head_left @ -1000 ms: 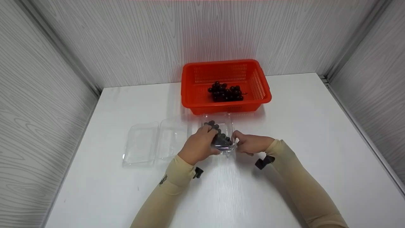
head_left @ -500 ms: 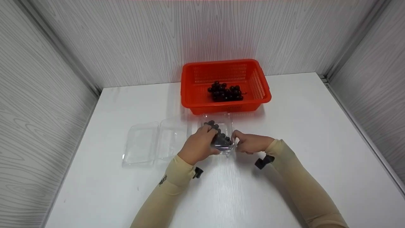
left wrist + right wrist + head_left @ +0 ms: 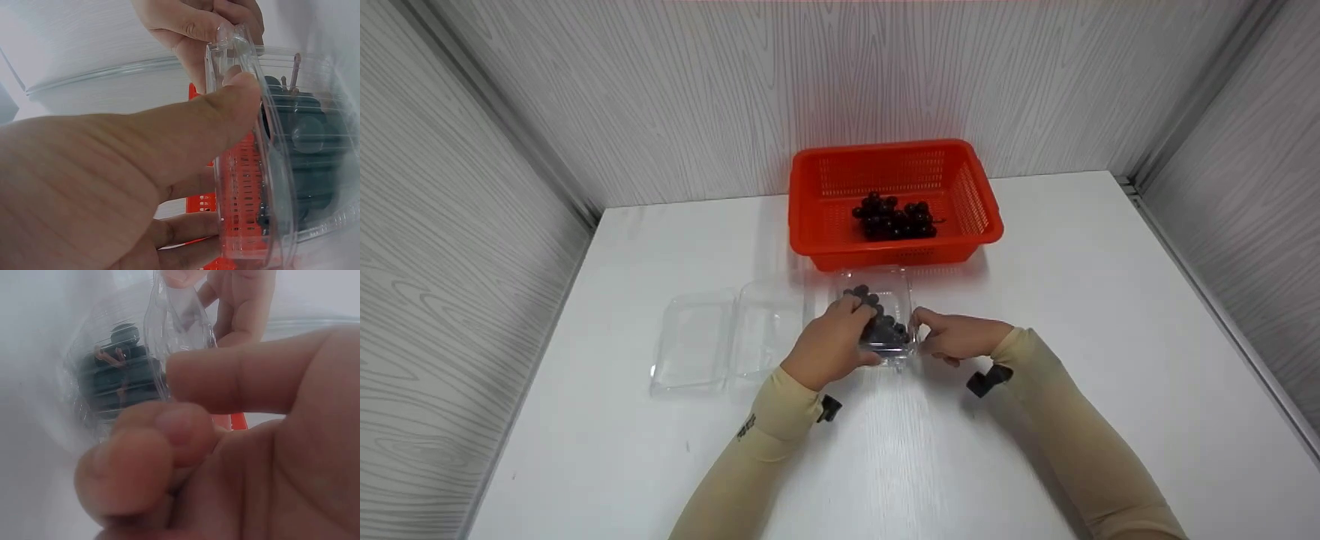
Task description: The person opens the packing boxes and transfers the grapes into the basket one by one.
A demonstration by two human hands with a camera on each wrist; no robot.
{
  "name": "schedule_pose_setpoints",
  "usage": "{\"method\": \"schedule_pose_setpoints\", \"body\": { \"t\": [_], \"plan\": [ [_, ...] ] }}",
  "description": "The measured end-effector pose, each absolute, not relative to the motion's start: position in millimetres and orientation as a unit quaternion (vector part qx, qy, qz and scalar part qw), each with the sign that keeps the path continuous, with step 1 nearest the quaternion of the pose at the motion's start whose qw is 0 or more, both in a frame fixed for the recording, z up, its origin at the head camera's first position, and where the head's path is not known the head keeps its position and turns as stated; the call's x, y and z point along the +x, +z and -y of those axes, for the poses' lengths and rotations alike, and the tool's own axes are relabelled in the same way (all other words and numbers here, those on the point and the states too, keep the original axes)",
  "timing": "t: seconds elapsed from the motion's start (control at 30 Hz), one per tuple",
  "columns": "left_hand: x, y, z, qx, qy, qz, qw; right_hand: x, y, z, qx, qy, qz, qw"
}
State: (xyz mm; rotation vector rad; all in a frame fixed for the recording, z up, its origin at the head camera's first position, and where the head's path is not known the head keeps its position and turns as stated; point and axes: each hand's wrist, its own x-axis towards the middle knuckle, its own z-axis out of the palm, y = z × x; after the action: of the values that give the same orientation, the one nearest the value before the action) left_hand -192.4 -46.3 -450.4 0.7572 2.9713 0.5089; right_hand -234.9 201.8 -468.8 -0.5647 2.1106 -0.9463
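Observation:
A clear plastic clamshell box with dark grapes inside sits before the red basket, its lid down over the fruit. My left hand lies across the lid, fingers extended over the top. Its thumb presses the rim in the left wrist view. At the box's right edge, my right hand pinches the rim, with its other fingers curled below. Seen from the right wrist, the grapes and their brown stem show through the plastic wall. Whether the rim is fully snapped together cannot be told.
Behind the box stands a red slotted basket holding another bunch of dark grapes. To the left, a second clear clamshell lies unfolded on the white table. Pale wood-grain walls rise at the back and both sides.
My right hand shifts very slightly at the rim, its wrist moving a little to the right. The left hand, the box and the basket stay in place.

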Motion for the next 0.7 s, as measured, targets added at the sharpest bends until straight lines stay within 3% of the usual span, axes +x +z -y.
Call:
{"method": "schedule_pose_setpoints", "body": {
  "t": [0.7],
  "plan": [
    [-193.2, -450.9, 46.9, 0.241, 0.169, -0.955, 0.032, -236.8, -471.2, -204.1, -0.262, -0.337, -0.826, 0.368]
  ]
}}
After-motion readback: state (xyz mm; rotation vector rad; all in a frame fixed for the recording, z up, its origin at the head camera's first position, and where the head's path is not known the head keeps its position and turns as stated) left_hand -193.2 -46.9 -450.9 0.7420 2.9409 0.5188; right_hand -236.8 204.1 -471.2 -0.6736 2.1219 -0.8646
